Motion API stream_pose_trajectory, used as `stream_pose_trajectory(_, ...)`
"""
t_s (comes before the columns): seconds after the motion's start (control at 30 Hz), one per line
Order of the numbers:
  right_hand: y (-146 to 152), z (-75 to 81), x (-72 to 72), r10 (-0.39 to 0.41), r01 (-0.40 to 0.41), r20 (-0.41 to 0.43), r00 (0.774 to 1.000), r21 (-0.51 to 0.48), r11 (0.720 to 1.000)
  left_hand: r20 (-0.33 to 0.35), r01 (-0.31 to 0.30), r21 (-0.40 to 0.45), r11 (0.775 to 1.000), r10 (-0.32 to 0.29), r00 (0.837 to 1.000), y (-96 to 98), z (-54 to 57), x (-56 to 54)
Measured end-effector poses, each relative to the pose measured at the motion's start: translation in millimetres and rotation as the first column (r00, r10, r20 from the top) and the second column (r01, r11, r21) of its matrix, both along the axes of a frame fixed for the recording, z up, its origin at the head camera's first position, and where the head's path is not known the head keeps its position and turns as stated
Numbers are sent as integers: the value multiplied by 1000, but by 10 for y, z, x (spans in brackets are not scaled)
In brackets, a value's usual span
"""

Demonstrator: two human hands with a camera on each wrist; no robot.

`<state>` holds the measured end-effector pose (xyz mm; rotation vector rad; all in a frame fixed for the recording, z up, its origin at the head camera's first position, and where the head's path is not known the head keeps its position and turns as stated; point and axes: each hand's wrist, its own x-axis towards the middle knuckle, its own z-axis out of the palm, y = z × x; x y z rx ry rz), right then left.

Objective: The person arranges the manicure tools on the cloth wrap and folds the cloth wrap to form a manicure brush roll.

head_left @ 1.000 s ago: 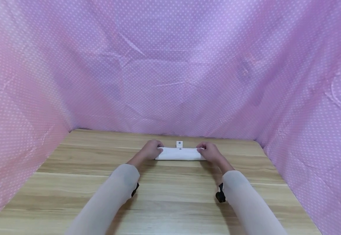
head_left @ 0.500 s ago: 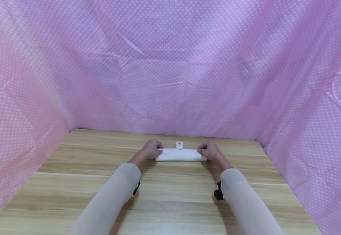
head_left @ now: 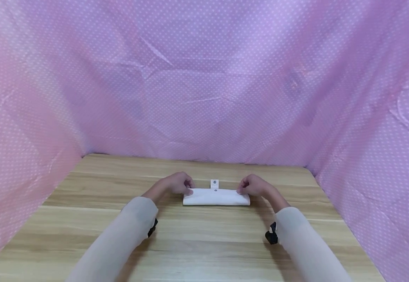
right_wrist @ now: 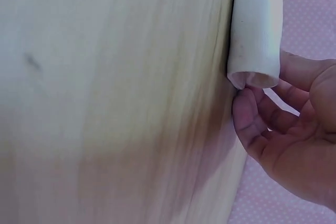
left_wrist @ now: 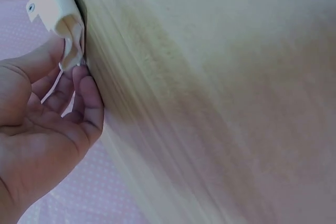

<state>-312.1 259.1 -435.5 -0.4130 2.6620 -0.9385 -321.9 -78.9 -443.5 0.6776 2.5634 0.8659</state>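
A white folded roll (head_left: 216, 197) of soft sheet material lies crosswise on the table, with a small snap tab (head_left: 214, 183) sticking out from the middle of its far side. My left hand (head_left: 179, 183) pinches its left end by the far edge, thumb on one side and curled fingers on the other. At the right end my right hand (head_left: 254, 185) pinches the far corner the same way. From the wrist views, the left end (left_wrist: 72, 38) shows hollow, with folded layers, and the right end (right_wrist: 255, 80) is rounded and hollow too. Part of each fingertip is hidden behind the roll.
The wood-grain table (head_left: 204, 243) stretches toward me and to both sides. Pink cloth with white dots (head_left: 204, 98) hangs along its back and both sides. A dark strapped device (head_left: 271, 234) sits at the right wrist, under the sleeve, and another (head_left: 153, 228) at the left.
Both hands and the white roll have come nearer to me, away from the table's back edge. The hands still pinch its two ends, and the forearms have spread slightly apart.
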Motion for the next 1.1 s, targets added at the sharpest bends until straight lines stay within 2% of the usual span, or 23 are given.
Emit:
stream_pose_trajectory(0.2,11,-37,0,-14,15,32,999,-34,999,61,-16,60,998,12,998,-13,-31,24)
stream_pose_trajectory(0.33,14,-45,8,-11,12,34,999,-34,999,34,10,96,995,-14,999,32,-70,24)
stream_pose_trajectory(0.47,-11,-12,6,35,-35,15,999,-3,999,-14,45,109,993,-44,999,102,-119,18)
stream_pose_trajectory(0.63,-107,74,8,113,-112,-22,993,47,993,-30,30,116,993,-27,999,209,-126,35)
stream_pose_trajectory(0.77,-239,107,7,158,-156,-74,985,39,987,-19,-2,123,992,4,1000,267,-121,50)
stream_pose_trajectory(0.9,-373,59,-16,181,-179,-143,973,23,984,-18,-13,122,992,15,1000,299,-138,44)
stream_pose_trajectory(1.1,-564,-1,-57,178,-185,-179,968,-24,982,-19,-34,136,990,37,999,344,-163,35)
